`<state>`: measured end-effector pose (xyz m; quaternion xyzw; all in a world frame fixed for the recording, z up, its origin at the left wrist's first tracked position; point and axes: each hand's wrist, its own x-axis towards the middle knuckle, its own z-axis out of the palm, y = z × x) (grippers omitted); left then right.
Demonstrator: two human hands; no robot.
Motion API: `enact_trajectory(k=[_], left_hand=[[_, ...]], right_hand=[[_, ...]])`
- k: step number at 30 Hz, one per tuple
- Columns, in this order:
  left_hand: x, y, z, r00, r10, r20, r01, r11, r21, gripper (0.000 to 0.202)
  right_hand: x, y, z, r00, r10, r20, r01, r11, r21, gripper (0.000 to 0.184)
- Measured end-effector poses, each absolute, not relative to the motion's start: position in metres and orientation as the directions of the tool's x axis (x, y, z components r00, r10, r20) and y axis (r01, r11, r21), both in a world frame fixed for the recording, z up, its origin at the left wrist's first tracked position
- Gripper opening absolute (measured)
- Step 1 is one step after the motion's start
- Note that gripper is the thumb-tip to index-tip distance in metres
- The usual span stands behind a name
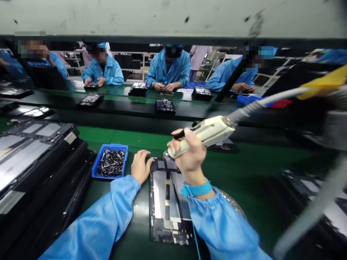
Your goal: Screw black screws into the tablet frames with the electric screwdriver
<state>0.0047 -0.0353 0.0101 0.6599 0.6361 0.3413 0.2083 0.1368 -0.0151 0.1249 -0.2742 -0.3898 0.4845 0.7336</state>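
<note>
An opened tablet [159, 195] lies on the green bench in front of me, its inside parts facing up. My right hand [191, 155] is wrapped round a pale electric screwdriver [214, 131], which is tilted with its tip end over the tablet's top edge. The exact contact of the tip is hard to make out. A cable runs from the tool's rear up to the right. At the tablet's upper left corner rests my left hand [141, 167], fingers stretched forward, thumb touching the edge. Left of that hand sits a blue tray [93, 172] full of small dark parts.
Stacked tablet housings [35, 151] rise at the left. A round metal dish [233, 202] is partly hidden behind my right sleeve. More tablets [311, 187] lie blurred at the right. Beyond, a conveyor [124, 108] carries tablets past several co-workers. A beam [173, 20] crosses overhead.
</note>
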Motion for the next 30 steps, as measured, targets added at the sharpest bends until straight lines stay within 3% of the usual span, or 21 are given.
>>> enact_trajectory(k=[2,3,5,8,12,16,20,23,30], left_hand=[[0.023,-0.083,0.008,0.192,0.928,0.318,0.729,-0.352,0.587,0.031],[0.033,-0.108,0.003,0.398,0.842,0.364,0.697,-0.535,0.478,0.039],[0.048,-0.150,-0.013,0.640,0.690,0.338,0.625,-0.723,0.293,0.069],[0.053,-0.159,-0.023,0.758,0.628,0.180,0.613,-0.779,0.135,0.063],[0.037,-0.066,-0.002,0.593,0.802,0.078,0.795,-0.598,0.106,0.058],[0.026,0.037,0.006,0.328,0.930,0.167,0.932,-0.347,0.102,0.052],[0.023,0.072,-0.001,0.103,0.952,0.287,0.965,-0.166,0.204,0.048],[0.023,0.073,-0.005,-0.026,0.954,0.300,0.956,-0.064,0.287,0.047],[0.014,0.073,-0.005,-0.096,0.947,0.308,0.920,-0.034,0.392,0.052]], right_hand=[[0.164,-0.036,0.134,0.206,0.918,0.340,-0.477,0.398,-0.784,0.038],[0.178,-0.046,0.135,0.198,0.911,0.362,-0.455,0.413,-0.789,0.037],[0.206,-0.063,0.134,0.215,0.894,0.392,-0.397,0.447,-0.802,0.037],[0.243,-0.081,0.123,0.286,0.888,0.361,-0.333,0.445,-0.831,0.037],[0.273,-0.097,0.101,0.398,0.880,0.260,-0.356,0.410,-0.840,0.041],[0.284,-0.108,0.076,0.419,0.886,0.198,-0.355,0.361,-0.862,0.039],[0.284,-0.112,0.061,0.420,0.887,0.191,-0.332,0.346,-0.878,0.036],[0.282,-0.111,0.052,0.411,0.894,0.177,-0.335,0.328,-0.883,0.038],[0.283,-0.108,0.039,0.392,0.912,0.117,-0.289,0.243,-0.926,0.045]])
